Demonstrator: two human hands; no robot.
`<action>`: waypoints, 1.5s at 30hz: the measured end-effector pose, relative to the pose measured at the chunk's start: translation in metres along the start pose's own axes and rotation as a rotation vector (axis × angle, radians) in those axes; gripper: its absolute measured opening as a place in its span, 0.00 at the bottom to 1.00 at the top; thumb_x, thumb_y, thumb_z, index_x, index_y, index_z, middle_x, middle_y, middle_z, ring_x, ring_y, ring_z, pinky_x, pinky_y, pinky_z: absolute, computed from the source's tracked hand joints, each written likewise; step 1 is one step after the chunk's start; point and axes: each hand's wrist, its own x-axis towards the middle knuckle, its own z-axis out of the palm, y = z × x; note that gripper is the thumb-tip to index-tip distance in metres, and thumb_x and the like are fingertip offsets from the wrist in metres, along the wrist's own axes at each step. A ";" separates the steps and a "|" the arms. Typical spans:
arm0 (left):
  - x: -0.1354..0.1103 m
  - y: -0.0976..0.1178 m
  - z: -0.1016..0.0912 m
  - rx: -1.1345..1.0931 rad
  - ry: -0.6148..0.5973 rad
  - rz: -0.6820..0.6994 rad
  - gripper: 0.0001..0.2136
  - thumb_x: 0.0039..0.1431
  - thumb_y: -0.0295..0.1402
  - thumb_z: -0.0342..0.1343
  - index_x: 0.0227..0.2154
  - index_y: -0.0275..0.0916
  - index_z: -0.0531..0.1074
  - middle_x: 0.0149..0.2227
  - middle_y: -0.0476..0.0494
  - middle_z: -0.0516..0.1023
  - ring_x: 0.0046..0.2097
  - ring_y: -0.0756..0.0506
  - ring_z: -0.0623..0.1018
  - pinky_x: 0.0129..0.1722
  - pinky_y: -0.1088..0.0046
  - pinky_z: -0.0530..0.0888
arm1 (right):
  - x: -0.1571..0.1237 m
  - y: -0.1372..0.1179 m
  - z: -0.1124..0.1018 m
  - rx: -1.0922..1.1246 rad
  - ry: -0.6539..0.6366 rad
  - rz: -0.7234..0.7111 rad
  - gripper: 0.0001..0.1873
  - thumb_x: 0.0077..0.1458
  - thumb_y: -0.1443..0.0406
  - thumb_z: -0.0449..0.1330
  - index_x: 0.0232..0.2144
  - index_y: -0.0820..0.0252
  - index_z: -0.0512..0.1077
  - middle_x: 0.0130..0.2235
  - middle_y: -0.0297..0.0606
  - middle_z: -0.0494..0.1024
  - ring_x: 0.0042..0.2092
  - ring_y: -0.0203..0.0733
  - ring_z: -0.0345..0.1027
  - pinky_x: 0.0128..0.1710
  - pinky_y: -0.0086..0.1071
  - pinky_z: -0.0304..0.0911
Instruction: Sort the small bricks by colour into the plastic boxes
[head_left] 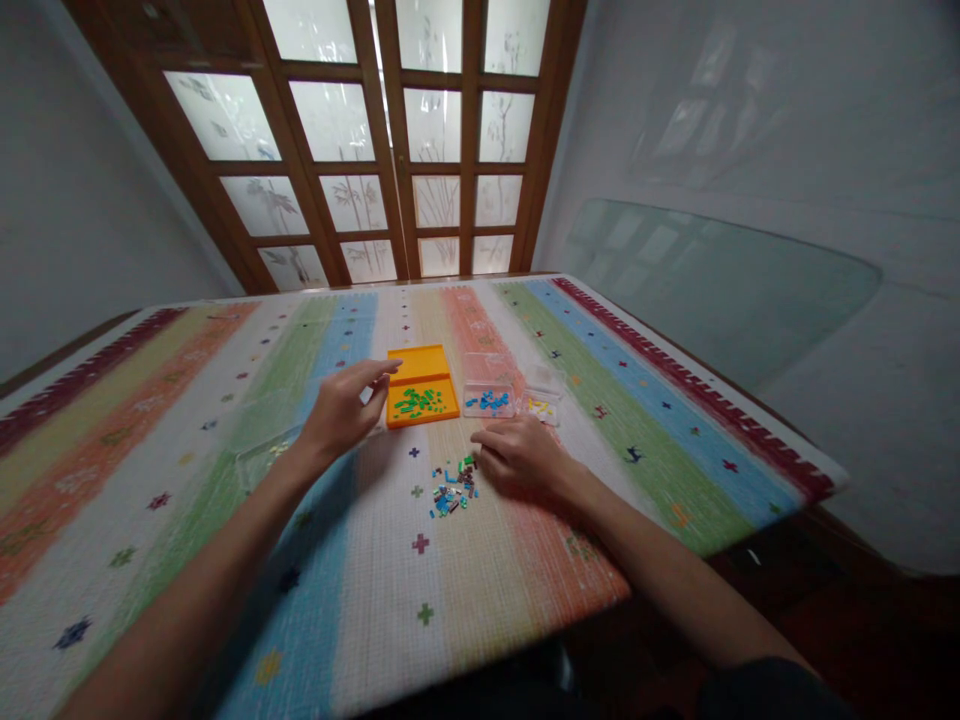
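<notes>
My left hand hovers at the left edge of an orange box whose lid lies folded back. Its thumb and index finger are apart, with nothing visible between them. Small green pieces lie in the box. My right hand rests beside a loose pile of small mixed pieces, blue, brown and green, on the cloth. Its fingers are curled together, and whatever they may hold is hidden. Just beyond it stand a clear box with blue pieces and another with yellow pieces.
A striped tablecloth covers the table. Partly behind my left forearm sits a clear tray with pale pieces. The table's near edge runs below my right forearm. Wooden glazed doors and a glass panel stand beyond.
</notes>
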 end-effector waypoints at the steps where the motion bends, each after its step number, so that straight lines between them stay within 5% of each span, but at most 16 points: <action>1: 0.000 0.007 -0.009 0.021 0.045 0.031 0.11 0.66 0.31 0.51 0.45 0.38 0.77 0.40 0.43 0.83 0.36 0.47 0.81 0.40 0.71 0.77 | 0.000 0.001 0.000 0.005 0.000 0.002 0.10 0.59 0.68 0.53 0.26 0.58 0.70 0.23 0.33 0.70 0.25 0.36 0.55 0.28 0.36 0.43; 4: -0.003 0.023 -0.036 0.100 0.120 0.127 0.09 0.68 0.34 0.52 0.38 0.38 0.76 0.32 0.46 0.79 0.32 0.48 0.78 0.36 0.72 0.74 | -0.001 0.004 0.000 0.021 -0.008 0.009 0.11 0.60 0.68 0.52 0.27 0.58 0.71 0.25 0.35 0.72 0.26 0.37 0.57 0.29 0.36 0.45; 8: -0.022 0.031 -0.049 0.144 0.129 0.218 0.19 0.68 0.30 0.50 0.19 0.40 0.63 0.18 0.52 0.64 0.23 0.50 0.67 0.27 0.73 0.66 | 0.000 0.002 0.001 0.063 -0.061 0.042 0.11 0.62 0.66 0.53 0.31 0.58 0.74 0.29 0.37 0.75 0.30 0.38 0.62 0.30 0.36 0.47; 12: -0.060 0.029 -0.029 0.095 0.101 0.265 0.21 0.70 0.28 0.47 0.17 0.40 0.60 0.16 0.53 0.61 0.19 0.51 0.61 0.24 0.72 0.62 | 0.001 0.000 0.001 0.152 -0.118 0.095 0.10 0.62 0.67 0.54 0.36 0.59 0.76 0.34 0.38 0.78 0.34 0.39 0.65 0.32 0.34 0.50; 18: -0.101 0.031 -0.001 0.007 0.013 0.187 0.19 0.70 0.26 0.45 0.21 0.38 0.67 0.17 0.51 0.68 0.19 0.51 0.69 0.23 0.74 0.64 | 0.002 -0.001 -0.003 0.234 -0.162 0.113 0.12 0.59 0.70 0.55 0.39 0.58 0.78 0.37 0.40 0.78 0.37 0.40 0.67 0.35 0.33 0.54; 27: -0.099 0.035 -0.001 -0.009 -0.061 0.170 0.20 0.71 0.26 0.42 0.20 0.41 0.60 0.17 0.53 0.61 0.18 0.51 0.63 0.21 0.71 0.60 | 0.004 -0.003 -0.007 0.287 -0.203 0.135 0.12 0.63 0.68 0.55 0.39 0.59 0.79 0.37 0.41 0.77 0.37 0.40 0.67 0.37 0.33 0.57; 45: -0.099 0.030 -0.003 0.006 -0.098 0.166 0.18 0.69 0.26 0.44 0.21 0.40 0.62 0.18 0.52 0.65 0.20 0.50 0.66 0.23 0.70 0.61 | 0.003 -0.008 -0.008 0.397 -0.231 0.209 0.05 0.60 0.70 0.58 0.34 0.60 0.75 0.35 0.39 0.74 0.34 0.38 0.65 0.35 0.32 0.59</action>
